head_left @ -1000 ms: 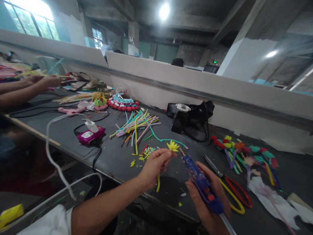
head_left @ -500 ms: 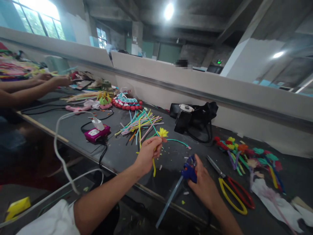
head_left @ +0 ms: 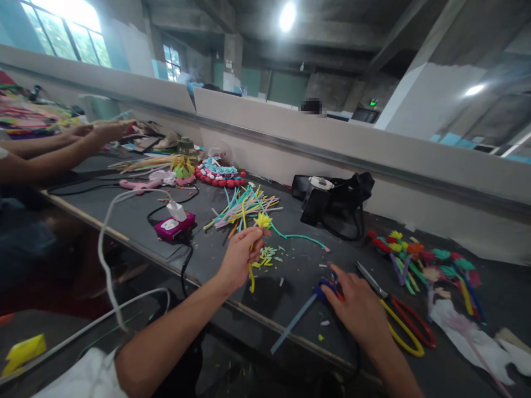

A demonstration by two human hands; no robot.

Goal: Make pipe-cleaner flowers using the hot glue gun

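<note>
My left hand (head_left: 240, 254) is closed in a pinch just beneath the head of a yellow pipe-cleaner flower (head_left: 263, 220). Its yellow stem (head_left: 251, 281) hangs below the fingers. To the right, my right hand (head_left: 357, 298) curls over a blue hot glue gun (head_left: 322, 289) low at the tabletop, thumb and fingers around it. A long translucent glue stick (head_left: 292, 325) juts from the gun toward the table's front edge. Part of the gun is hidden by the fingers. Yellow and green clippings (head_left: 267, 256) lie between the hands.
Scissors (head_left: 390, 309) with red and yellow handles lie beside my right hand. Finished pipe-cleaner flowers (head_left: 418, 257) are heaped at right. Loose pipe cleaners (head_left: 244, 207), a purple power socket (head_left: 175, 226), a white cable (head_left: 103, 237) and a black bag (head_left: 352, 199) surround. A co-worker's hands (head_left: 99, 132) are at left.
The glue gun has gone down toward the tabletop with my right hand. My left hand has shifted left with the yellow flower, uncovering the clippings.
</note>
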